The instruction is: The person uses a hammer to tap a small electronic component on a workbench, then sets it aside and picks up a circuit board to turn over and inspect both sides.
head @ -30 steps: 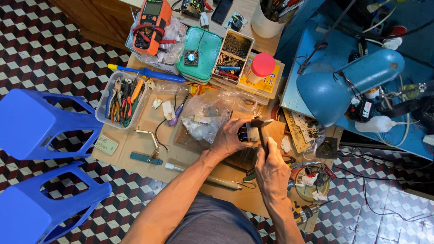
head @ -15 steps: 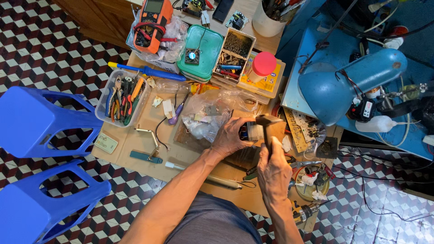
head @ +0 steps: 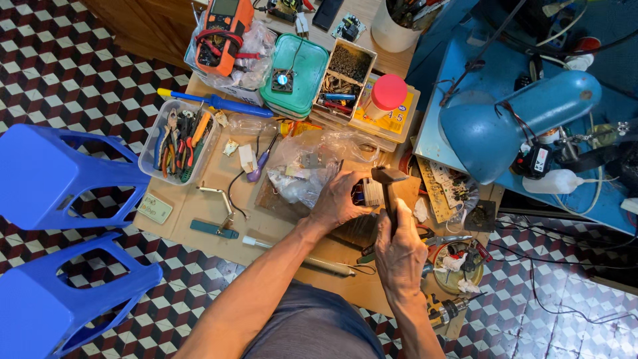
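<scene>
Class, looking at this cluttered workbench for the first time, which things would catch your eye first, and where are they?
At centre, the left hand steadies a small pale ribbed block while the right hand grips a dark hammer over it. A big blue metal desk lamp looms right; two blue plastic stools stand left.

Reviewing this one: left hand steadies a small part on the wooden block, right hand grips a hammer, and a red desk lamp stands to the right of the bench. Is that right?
Not quite: the lamp is blue, not red, as the head view shows. The rest holds: the left hand steadies the small part on the wooden block, and the right hand grips the hammer.
</scene>
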